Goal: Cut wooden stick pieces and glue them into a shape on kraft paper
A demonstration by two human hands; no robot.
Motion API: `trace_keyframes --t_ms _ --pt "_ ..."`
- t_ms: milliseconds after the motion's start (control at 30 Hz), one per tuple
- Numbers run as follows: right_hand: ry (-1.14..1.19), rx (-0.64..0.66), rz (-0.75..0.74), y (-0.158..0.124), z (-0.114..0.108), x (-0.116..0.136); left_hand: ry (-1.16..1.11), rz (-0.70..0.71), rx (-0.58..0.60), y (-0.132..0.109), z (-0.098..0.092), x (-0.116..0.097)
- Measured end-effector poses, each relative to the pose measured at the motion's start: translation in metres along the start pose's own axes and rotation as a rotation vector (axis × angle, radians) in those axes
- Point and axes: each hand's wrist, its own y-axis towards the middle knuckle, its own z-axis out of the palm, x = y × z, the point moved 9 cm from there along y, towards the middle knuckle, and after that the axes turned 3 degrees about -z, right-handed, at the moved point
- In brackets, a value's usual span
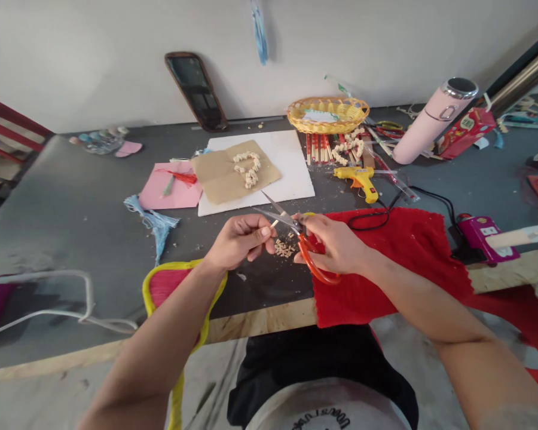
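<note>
My right hand (332, 242) grips orange-handled scissors (296, 233), whose blades are spread and point up-left. My left hand (242, 239) pinches a thin pale wooden stick (274, 223) with its tip between the blades. Below the hands lies a small pile of cut stick pieces (286, 248) on the dark table (72, 203). Farther back, a brown paper sheet (233, 171) on a white board (291, 167) carries stick pieces (248, 168) laid out in a curved shape.
A yellow glue gun (361, 180) with a black cord, a red cloth (394, 257), a yellow basket (328, 113), a bundle of chopsticks (319, 148), a pink bottle (433, 122), pink paper (165, 192), a blue tassel (156, 222) and a purple box (482, 234) lie around.
</note>
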Motion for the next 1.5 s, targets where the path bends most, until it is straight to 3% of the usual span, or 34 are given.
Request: trace_keyframes --t_ms 200,300,433,500,633,700,800,1067,1333,1500 --pt "0.517 0.036 0.13 -0.003 0.013 0.004 0.049 0.059 -0.016 0.0 0.0 -0.004" --pt "0.527 0.033 0.179 -0.001 0.014 -0.001 0.108 0.073 -0.013 0.001 -0.002 -0.006" --pt "0.522 -0.092 0.206 0.001 -0.001 -0.02 0.368 0.104 -0.148 0.002 -0.013 -0.011" --pt "0.447 -0.196 0.204 0.0 -0.017 -0.032 0.535 0.118 -0.236 0.002 -0.019 -0.014" --pt "-0.005 -0.363 0.245 -0.005 -0.048 -0.052 0.989 0.194 -0.402 0.001 -0.026 -0.022" --pt "-0.144 -0.384 0.271 -0.005 -0.053 -0.06 1.193 0.232 -0.43 0.002 -0.026 -0.023" --pt "-0.154 -0.38 0.283 -0.003 -0.048 -0.068 1.341 0.29 -0.398 0.006 -0.023 -0.02" --pt "-0.108 -0.393 0.213 0.0 -0.039 -0.066 1.372 0.396 -0.41 0.014 -0.006 -0.02" --pt "-0.127 -0.37 0.143 0.002 -0.037 -0.06 1.43 0.298 -0.335 0.058 0.013 -0.018" --pt "-0.159 -0.36 0.137 0.003 -0.036 -0.06 1.401 0.279 -0.346 0.068 0.016 -0.02"
